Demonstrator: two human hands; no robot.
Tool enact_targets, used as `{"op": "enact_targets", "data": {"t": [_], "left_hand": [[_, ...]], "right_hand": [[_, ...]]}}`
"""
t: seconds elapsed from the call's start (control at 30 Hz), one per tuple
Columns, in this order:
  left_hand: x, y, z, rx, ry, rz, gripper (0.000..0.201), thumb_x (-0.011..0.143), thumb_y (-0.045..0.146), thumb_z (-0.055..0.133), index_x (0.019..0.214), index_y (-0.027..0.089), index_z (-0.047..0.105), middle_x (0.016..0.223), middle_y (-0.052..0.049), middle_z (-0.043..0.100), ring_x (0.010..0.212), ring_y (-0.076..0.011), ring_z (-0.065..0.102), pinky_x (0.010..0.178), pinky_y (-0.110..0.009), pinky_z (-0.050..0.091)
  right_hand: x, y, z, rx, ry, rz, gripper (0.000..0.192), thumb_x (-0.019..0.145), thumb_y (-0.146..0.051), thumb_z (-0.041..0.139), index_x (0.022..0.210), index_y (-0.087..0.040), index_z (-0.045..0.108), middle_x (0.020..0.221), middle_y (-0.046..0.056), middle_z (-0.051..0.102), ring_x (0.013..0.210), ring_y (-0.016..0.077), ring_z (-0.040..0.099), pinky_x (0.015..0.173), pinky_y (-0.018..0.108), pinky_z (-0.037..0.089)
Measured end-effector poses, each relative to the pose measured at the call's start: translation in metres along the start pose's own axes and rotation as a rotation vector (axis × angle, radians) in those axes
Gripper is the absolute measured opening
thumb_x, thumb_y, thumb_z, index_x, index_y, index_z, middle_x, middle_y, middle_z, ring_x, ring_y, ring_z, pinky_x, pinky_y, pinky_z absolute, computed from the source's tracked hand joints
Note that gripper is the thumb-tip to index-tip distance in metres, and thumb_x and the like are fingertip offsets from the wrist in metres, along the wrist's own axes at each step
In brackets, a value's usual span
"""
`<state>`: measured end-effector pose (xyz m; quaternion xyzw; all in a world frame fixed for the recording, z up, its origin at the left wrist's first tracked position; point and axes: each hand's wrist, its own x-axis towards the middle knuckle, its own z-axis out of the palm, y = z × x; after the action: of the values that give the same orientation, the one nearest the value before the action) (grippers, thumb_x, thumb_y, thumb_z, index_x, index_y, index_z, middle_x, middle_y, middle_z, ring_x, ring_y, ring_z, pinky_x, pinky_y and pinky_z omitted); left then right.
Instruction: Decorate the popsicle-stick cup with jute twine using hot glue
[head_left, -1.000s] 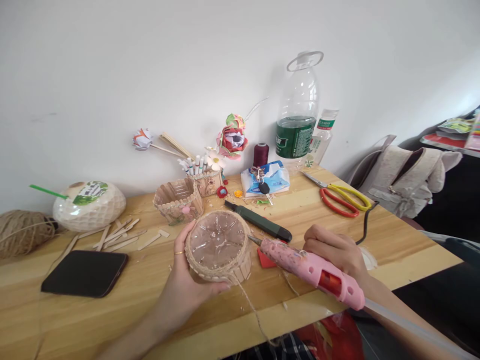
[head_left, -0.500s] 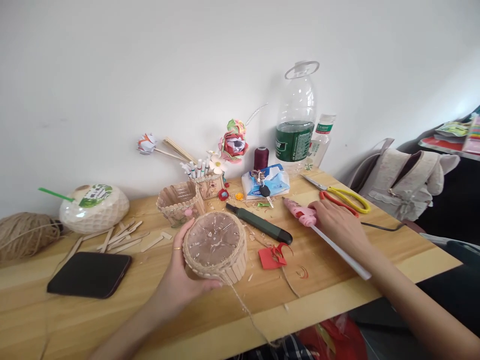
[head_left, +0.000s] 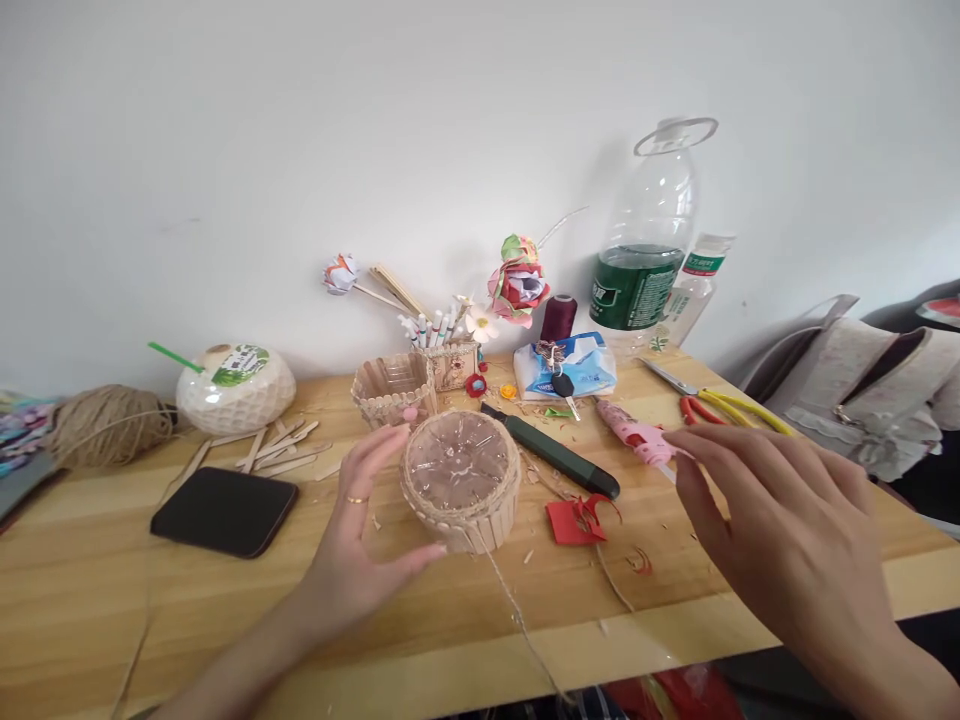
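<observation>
A round container (head_left: 463,475) clad in wooden sticks, its clear plastic bottom facing up, rests on the table with twine (head_left: 517,612) trailing from its front edge. My left hand (head_left: 367,525) is beside its left side, thumb and fingers spread around it without a firm grip. Over the right part of the table hovers my right hand (head_left: 787,530), fingers loosely apart and nothing in them. Just beyond its fingertips lies a pink glue gun (head_left: 637,435), its white glue stick partly hidden behind the hand. Between the hands are a dark green utility knife (head_left: 559,455) and red scraps (head_left: 576,521).
A black phone (head_left: 225,510), loose wooden sticks (head_left: 281,448) and a twine ball (head_left: 112,425) lie on the left. Behind stand a stick-covered basket (head_left: 394,388), a tissue pack (head_left: 566,368) and a large bottle (head_left: 649,240). Scissors (head_left: 712,402) lie at the right.
My right hand has let go of the glue gun and moved nearer to me. My left hand has loosened from the container, fingers now spread. The view has shifted left.
</observation>
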<state>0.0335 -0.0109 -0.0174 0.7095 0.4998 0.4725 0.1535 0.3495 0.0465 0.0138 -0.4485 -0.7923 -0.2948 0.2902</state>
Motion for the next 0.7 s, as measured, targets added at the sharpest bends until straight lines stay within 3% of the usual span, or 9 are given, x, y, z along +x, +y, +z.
{"op": "enact_targets", "data": {"t": [0.07,0.13,0.27,0.33,0.4,0.47,0.57,0.7], "left_hand": [[0.001,0.008,-0.003,0.148,0.034,0.132,0.062,0.074,0.026,0.072,0.129,0.035,0.046,0.128,-0.004,0.051,0.128,-0.0281,0.038,0.109,-0.048,0.031],[0.004,0.014,-0.003,0.252,0.053,0.255,0.045,0.076,0.024,0.070,0.118,0.034,0.055,0.109,-0.003,0.062,0.119,-0.0274,0.046,0.102,-0.046,0.039],[0.008,0.020,0.000,0.319,0.056,0.381,0.027,0.080,0.020,0.065,0.105,0.030,0.063,0.090,-0.002,0.070,0.102,-0.0254,0.057,0.089,-0.041,0.049],[0.010,0.021,0.002,0.315,0.070,0.394,0.025,0.080,0.018,0.065,0.102,0.029,0.065,0.088,-0.002,0.071,0.098,-0.0241,0.059,0.085,-0.039,0.051],[0.011,0.021,0.004,0.303,0.082,0.405,0.025,0.079,0.015,0.065,0.101,0.027,0.065,0.086,-0.003,0.070,0.094,-0.0229,0.060,0.083,-0.037,0.052],[0.012,0.021,0.005,0.287,0.080,0.416,0.025,0.079,0.014,0.065,0.101,0.026,0.064,0.085,-0.003,0.069,0.090,-0.0216,0.061,0.080,-0.036,0.053],[0.012,0.020,0.007,0.257,0.088,0.445,0.020,0.081,0.015,0.064,0.100,0.023,0.064,0.085,-0.004,0.068,0.087,-0.0196,0.062,0.077,-0.034,0.054],[0.011,0.018,0.008,0.215,0.111,0.489,0.012,0.084,0.016,0.062,0.096,0.016,0.064,0.083,-0.006,0.068,0.089,-0.0186,0.061,0.078,-0.032,0.054]], "right_hand": [[0.001,-0.022,-0.012,0.225,-0.016,-0.068,0.012,0.091,-0.020,0.049,0.092,-0.018,0.060,0.085,0.009,0.070,0.081,0.0254,0.064,0.073,0.038,0.046],[-0.003,-0.043,-0.016,0.531,-0.166,-0.092,0.014,0.092,-0.026,0.049,0.089,-0.020,0.060,0.082,0.006,0.071,0.076,0.0207,0.066,0.066,0.031,0.050],[-0.012,-0.075,-0.017,0.993,-0.586,0.072,0.025,0.085,-0.029,0.060,0.110,-0.023,0.058,0.098,0.002,0.072,0.087,0.0162,0.069,0.072,0.025,0.055],[-0.009,-0.082,-0.019,1.149,-0.721,0.164,0.018,0.085,-0.024,0.060,0.103,-0.025,0.061,0.093,-0.002,0.072,0.083,0.0131,0.068,0.071,0.021,0.055],[0.000,-0.083,-0.023,1.203,-0.699,0.231,0.008,0.088,-0.024,0.055,0.089,-0.024,0.062,0.078,-0.003,0.069,0.071,0.0112,0.066,0.062,0.018,0.052],[0.013,-0.079,-0.028,1.170,-0.601,0.224,0.016,0.091,-0.026,0.050,0.080,-0.023,0.062,0.068,-0.004,0.065,0.062,0.0106,0.062,0.055,0.018,0.048],[0.035,-0.071,-0.028,1.091,-0.483,0.170,0.018,0.092,-0.025,0.050,0.077,-0.022,0.061,0.068,-0.003,0.062,0.062,0.0103,0.058,0.056,0.019,0.045],[0.051,-0.065,-0.014,1.040,-0.498,0.183,0.022,0.092,-0.026,0.048,0.075,-0.020,0.061,0.069,0.000,0.063,0.065,0.0121,0.058,0.059,0.022,0.044]]}}
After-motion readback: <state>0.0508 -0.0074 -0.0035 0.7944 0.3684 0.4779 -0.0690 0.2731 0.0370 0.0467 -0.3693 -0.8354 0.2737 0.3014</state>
